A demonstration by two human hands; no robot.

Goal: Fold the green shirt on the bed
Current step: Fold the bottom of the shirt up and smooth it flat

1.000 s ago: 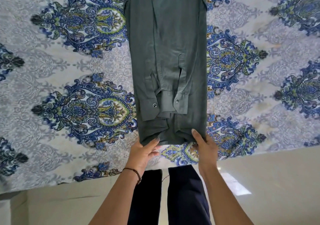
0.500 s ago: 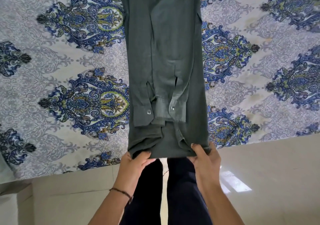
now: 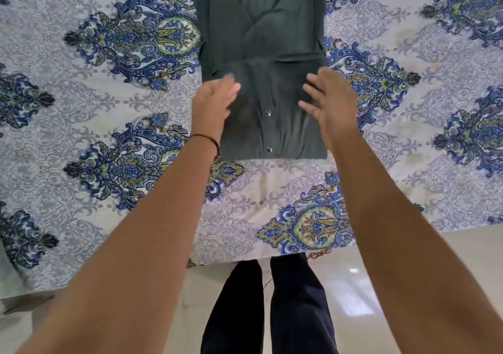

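Here, in the head view, the green shirt (image 3: pixel 261 40) is being shown lying on the bed (image 3: pixel 109 163). Its long axis is running straight away from the fingers (image 3: pixel 317 77), and its doubled-over lower part is sitting between the two hands. The left hand (image 3: pixel 215 100) and right hand (image 3: pixel 326 100) are being held spread and released, grasping nothing. Both are equally near, one at each side edge; contact cannot be told through the blur. Soft, matte woven cloth with metal snaps (image 3: pixel 267 112) is being presented as a neat rectangle, so another fold away from the fingers is probably being prepared.
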